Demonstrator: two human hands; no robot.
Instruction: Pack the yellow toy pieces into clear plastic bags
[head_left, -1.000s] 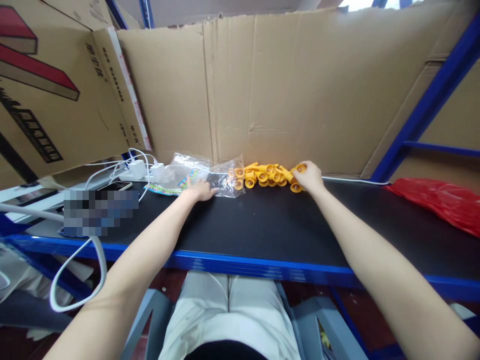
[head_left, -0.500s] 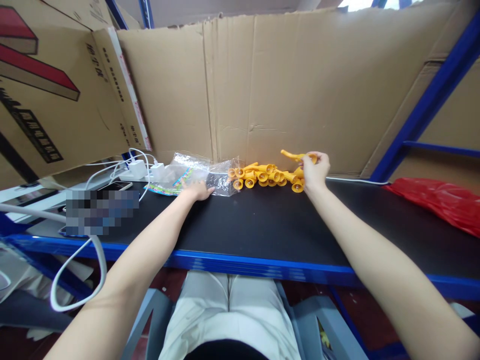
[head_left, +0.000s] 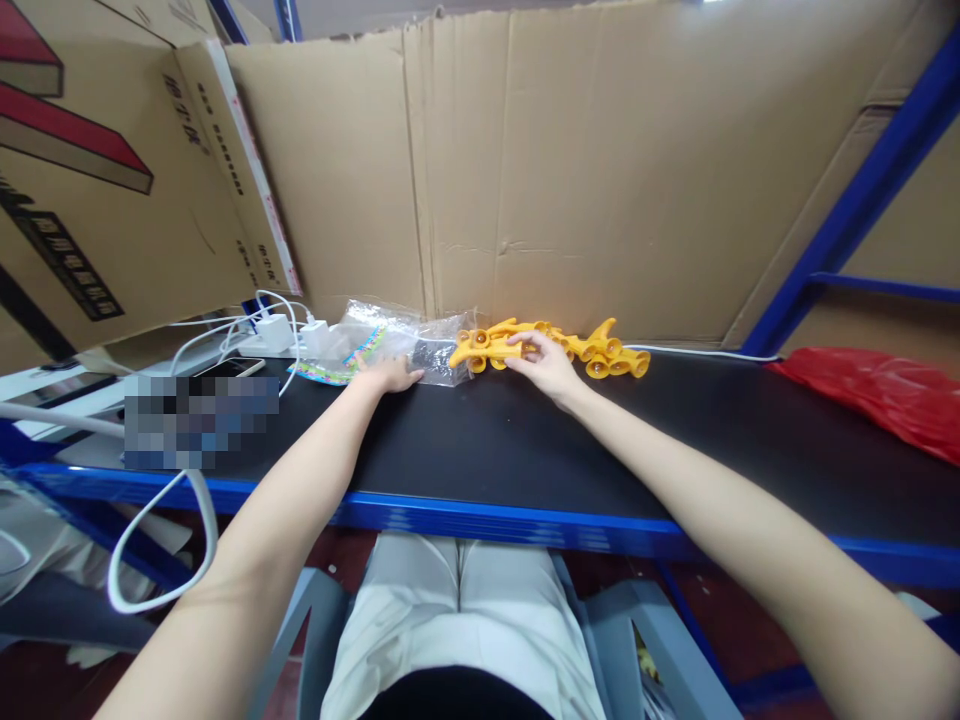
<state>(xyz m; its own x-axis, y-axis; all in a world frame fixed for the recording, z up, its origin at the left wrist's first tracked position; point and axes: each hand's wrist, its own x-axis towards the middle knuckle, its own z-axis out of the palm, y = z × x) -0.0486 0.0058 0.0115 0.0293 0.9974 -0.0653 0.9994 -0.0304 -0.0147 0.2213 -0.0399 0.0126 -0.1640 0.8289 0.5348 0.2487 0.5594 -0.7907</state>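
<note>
My left hand [head_left: 390, 375] lies on the black bench top, fingers flat on the near edge of a clear plastic bag [head_left: 405, 343] with a coloured printed card in it. My right hand [head_left: 544, 365] rests on a yellow plastic toy piece [head_left: 487, 350] at the bag's mouth, fingers curled over its right end. A small cluster of more yellow pieces [head_left: 607, 355] lies just right of that hand, against the cardboard wall.
A cardboard sheet [head_left: 570, 170] walls the back of the bench. White chargers and cables [head_left: 274, 335] and a phone [head_left: 225, 368] lie at left. A red plastic bag [head_left: 877, 395] sits at right. The blue bench edge [head_left: 480, 517] runs above my lap.
My right hand lifted a yellow piece from the pile's right end, then moved left to the bag's mouth. The row of yellow pieces has broken up. My left hand stayed on the bag.
</note>
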